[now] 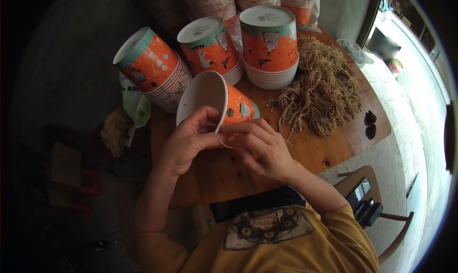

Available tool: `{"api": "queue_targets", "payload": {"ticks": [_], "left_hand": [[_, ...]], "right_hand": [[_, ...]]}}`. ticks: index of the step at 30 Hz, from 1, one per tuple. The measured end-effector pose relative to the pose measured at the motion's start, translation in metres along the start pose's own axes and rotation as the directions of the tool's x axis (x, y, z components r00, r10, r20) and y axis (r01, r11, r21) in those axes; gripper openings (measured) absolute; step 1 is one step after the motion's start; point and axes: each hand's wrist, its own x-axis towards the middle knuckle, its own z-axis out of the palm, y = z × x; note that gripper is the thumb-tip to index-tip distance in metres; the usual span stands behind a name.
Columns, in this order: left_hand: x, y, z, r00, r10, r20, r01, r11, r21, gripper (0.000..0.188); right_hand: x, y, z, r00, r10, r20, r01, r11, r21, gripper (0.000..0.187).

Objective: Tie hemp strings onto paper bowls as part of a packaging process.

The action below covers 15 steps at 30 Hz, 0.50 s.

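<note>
An orange paper bucket (241,106) with a green base band lies tilted on its side, its white mouth turned to the left. My left hand (183,146) is closed at the bucket's near rim, index finger inside the mouth and thumb outside. Just outside that rim, my right hand (267,151) pinches a thin light cord (227,145). The cord runs from near my left thumb to the right fingers, and a bit of it shows past the right knuckles. Whether it passes through the bucket wall is hidden by my fingers.
Upside-down bucket stacks stand behind: a leaning one (155,65), a middle one (210,49) and an upright one (269,44). A heap of tan cords (329,87) lies right on the wooden table (205,177). Two dark pieces (370,124) sit near its edge; a chair (369,177) stands right.
</note>
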Motion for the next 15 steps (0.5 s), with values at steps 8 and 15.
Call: {"api": "queue_targets", "payload": {"ticks": [8,15], "left_hand": [[0.003,-0.002,-0.006,0.998,0.063,-0.022,-0.062,0.997,0.048,0.028],[0.0,-0.002,0.001,0.998,0.067,-0.001,-0.066,0.997,0.04,0.027]], "right_hand": [[-0.005,0.009,0.008,0.999,-0.011,-0.045,0.004,0.987,-0.159,0.023],[-0.006,0.007,-0.003,0.884,0.438,-0.162,-0.408,0.894,0.188,0.004]]}}
